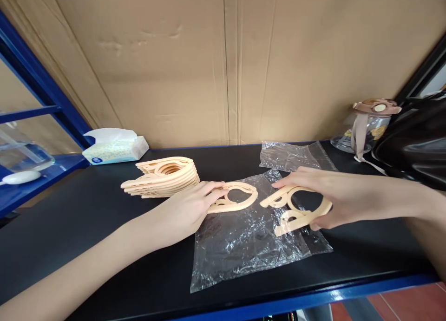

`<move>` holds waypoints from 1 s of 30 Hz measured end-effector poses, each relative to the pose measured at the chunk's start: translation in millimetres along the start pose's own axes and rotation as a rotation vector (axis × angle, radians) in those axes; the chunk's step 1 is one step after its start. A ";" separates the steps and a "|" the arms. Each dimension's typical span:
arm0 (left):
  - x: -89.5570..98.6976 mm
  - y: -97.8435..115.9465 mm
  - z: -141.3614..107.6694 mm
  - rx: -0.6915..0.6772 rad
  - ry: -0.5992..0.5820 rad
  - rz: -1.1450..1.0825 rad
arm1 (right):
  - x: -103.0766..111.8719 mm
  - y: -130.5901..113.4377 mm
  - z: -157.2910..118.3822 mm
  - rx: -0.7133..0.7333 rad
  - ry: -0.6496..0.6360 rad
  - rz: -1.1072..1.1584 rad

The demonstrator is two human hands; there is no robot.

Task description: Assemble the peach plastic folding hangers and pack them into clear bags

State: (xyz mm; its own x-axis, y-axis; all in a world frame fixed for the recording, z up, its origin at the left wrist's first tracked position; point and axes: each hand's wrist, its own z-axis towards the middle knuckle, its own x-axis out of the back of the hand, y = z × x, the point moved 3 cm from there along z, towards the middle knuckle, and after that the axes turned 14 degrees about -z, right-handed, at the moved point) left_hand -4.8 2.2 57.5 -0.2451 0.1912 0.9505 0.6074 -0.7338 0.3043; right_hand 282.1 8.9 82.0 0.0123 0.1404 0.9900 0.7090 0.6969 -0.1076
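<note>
My left hand (200,204) is closed on one end of a peach plastic folding hanger (251,201), which is folded into a loop over a clear plastic bag (240,251). In my right hand (322,193), thumb and fingers grip a second folding hanger (296,223) by its rounded end. Its two arms point left, spread a little apart, above the bag's right part. A neat stack of similar folded hangers (163,177) stands just behind and left of my left hand. The bag lies flat and wrinkled under both hands.
Another clear plastic bag (296,156) lies farther back. A tissue pack (114,147) sits at the back left, near a blue metal frame (45,93). At the back right stands a clear bottle (371,126) with a strap, beside a black shiny bag (414,140). Cardboard (156,70) walls the back.
</note>
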 end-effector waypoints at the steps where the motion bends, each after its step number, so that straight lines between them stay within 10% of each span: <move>1: 0.6 0.6 0.2 0.003 0.002 0.001 | -2.6 -4.8 3.0 0.017 0.012 0.017; 11: 0.1 0.4 0.3 0.013 -0.014 0.026 | -12.4 -34.3 18.8 0.025 -0.015 0.050; 30: -1.8 0.1 -0.4 -0.012 -0.003 0.043 | -7.9 -12.0 6.4 -0.002 -0.049 0.104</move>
State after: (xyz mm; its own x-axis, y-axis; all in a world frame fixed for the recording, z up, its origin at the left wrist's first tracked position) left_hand -4.6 1.6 55.7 -0.2167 0.1616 0.9628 0.6083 -0.7490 0.2627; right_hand 268.9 4.0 74.9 0.0513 0.2459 0.9679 0.7074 0.6752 -0.2090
